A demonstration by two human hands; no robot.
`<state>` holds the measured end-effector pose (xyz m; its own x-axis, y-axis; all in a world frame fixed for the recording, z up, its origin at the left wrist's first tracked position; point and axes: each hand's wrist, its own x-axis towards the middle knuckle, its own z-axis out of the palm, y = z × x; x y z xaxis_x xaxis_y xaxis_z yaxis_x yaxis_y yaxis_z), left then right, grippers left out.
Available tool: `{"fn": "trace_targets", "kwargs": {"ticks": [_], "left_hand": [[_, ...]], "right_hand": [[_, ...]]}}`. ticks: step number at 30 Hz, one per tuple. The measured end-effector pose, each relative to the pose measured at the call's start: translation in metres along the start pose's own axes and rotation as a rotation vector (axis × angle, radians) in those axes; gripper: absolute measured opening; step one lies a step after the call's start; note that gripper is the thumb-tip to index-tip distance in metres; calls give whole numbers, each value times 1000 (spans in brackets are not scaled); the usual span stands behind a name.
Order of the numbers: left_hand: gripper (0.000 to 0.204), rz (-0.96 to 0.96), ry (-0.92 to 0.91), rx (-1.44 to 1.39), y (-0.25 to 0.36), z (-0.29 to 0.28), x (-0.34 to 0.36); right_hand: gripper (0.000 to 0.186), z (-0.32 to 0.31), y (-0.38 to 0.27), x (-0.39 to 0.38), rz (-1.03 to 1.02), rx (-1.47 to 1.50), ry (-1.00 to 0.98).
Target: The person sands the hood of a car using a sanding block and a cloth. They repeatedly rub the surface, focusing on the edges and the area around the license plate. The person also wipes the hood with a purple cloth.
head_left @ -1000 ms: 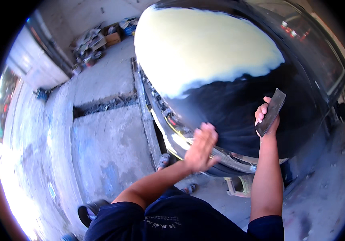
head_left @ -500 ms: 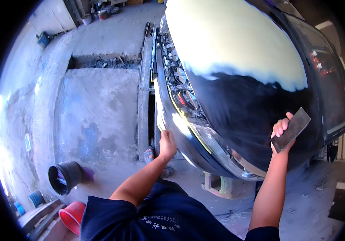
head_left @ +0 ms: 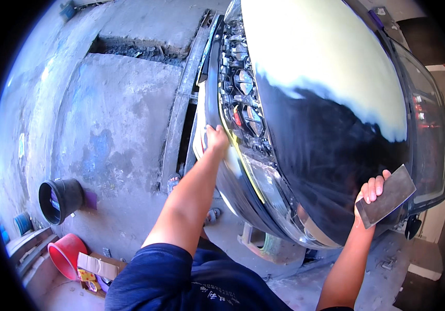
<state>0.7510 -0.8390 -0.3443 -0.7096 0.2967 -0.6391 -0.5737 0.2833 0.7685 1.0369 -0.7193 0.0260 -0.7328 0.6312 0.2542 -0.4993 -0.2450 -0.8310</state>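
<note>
My right hand [head_left: 371,193] is closed on a flat, stiff-looking dark grey rectangle [head_left: 388,197], perhaps sandpaper or a sanding pad. It is raised over the near right part of a car's black hood [head_left: 321,150], whose far part is pale cream with a blurred border. My left hand [head_left: 217,139] is at the front bumper [head_left: 243,192], beside its yellow edge strip [head_left: 251,173]. Its fingers look curled and are mostly hidden, so I cannot see whether they grip anything. Between bumper and hood lies the exposed front gap [head_left: 243,83], with metal and dark parts inside.
A black bucket [head_left: 72,198] lies on its side on the concrete floor [head_left: 119,109]. Near it are a red bucket [head_left: 63,249] and an opened cardboard box [head_left: 100,267]. A long floor channel [head_left: 185,103] runs beside the bumper, with a rubble-filled recess [head_left: 142,51] beyond it.
My left hand has slid farther away along the bumper edge. My right hand still holds the grey rectangle, over roughly the same part of the hood. The whole view has turned somewhat.
</note>
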Motion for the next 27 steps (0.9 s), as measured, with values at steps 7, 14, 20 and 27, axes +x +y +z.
{"fn": "trace_targets", "kwargs": {"ticks": [7, 14, 20, 27], "left_hand": [[52, 91, 37, 189, 8, -5, -2], [60, 107, 141, 284, 10, 3, -66], [55, -80, 21, 197, 14, -4, 12], [52, -20, -72, 107, 23, -8, 33]], "right_hand": [[43, 3, -2, 4, 22, -16, -17], [43, 4, 0, 4, 30, -6, -13], [44, 13, 1, 4, 23, -41, 47], [44, 8, 0, -1, 24, -45, 78]]}}
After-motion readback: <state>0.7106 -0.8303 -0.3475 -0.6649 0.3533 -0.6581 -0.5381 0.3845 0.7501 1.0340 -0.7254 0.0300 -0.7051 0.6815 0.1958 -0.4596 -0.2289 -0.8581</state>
